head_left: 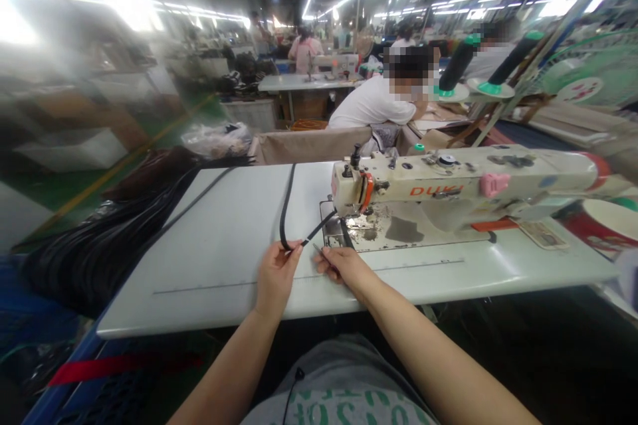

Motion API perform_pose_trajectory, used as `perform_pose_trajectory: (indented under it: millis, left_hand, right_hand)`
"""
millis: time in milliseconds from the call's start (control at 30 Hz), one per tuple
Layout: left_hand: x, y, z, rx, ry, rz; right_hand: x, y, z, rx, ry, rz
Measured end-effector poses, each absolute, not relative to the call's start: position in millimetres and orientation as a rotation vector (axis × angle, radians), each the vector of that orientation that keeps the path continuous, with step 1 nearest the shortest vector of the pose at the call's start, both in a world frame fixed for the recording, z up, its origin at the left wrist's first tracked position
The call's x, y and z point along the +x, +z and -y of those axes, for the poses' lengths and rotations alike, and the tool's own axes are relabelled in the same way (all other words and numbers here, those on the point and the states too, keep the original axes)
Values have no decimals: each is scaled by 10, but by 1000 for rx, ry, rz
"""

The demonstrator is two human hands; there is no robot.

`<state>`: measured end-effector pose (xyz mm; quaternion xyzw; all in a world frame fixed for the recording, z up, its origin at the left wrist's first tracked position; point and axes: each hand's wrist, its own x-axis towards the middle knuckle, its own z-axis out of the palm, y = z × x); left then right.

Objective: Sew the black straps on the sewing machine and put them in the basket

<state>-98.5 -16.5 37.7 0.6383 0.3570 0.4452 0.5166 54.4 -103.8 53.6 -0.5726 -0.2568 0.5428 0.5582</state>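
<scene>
A narrow black strip [285, 209] curves down the white table [214, 246] and passes through the pinched fingers of my left hand [277, 272]. From there it runs up to the needle area of the sewing machine [399, 186], with a small pale mark on it near my fingertips. Just right of my left hand, my right hand [343, 265] is closed around a small, thin tool, whose tip points towards the strip. What exactly the tool is cannot be made out.
A heap of long black strips [74, 265] hangs off the table's left side. Behind the table is a fabric-lined bin [299, 146], and a person in white [366, 103] leans beyond it. Thread cones [456, 66] stand at the back right.
</scene>
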Motion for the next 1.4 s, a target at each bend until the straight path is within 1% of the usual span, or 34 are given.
perform_pose_trajectory:
  millis: [200,400,467,567,633,700,733,867,967,1100,1233,1400]
  left_hand:
    - [-1156,386,309,1543,1074,-862]
    - [-1263,417,351,1551,1091,-874]
    - [-1301,399,314,1592,1053,-922]
    - [-1359,355,205,1622,956,-959]
    - [-1394,334,116,1627,906,-945]
    - [-1431,327,34,1609,838,-931]
    - [-1454,326,-3,1589,783,-930]
    - [-1587,304,-157,1596,563,-975]
    - [-1738,276,-333,1715,580,-1094]
    - [-2039,319,-665,1858,605,-1381]
    - [-2550,484,-1003,2054,598,-1676]
    - [-3479,728,-1283,2223,661,-2112]
  right_hand:
    - [452,626,928,-1288,1348,695]
    - [470,635,943,-1334,1278,836]
    - [504,634,1005,-1468,1087,1003]
    - [567,640,1172,-1863,507,1322]
    - [607,636,1310,-2137,110,1421]
    - [636,616,1440,-2349,-100,1438]
    - [645,601,1496,-2431,-115,1444]
    - [638,535,1649,-2588,47,1573]
    - [613,511,1694,-2614,54,1656]
    - [614,497,1692,-2631,22,1662]
    - [647,464,1677,-2632,-19,1690]
    - [676,407,1697,-2562,-104,1726]
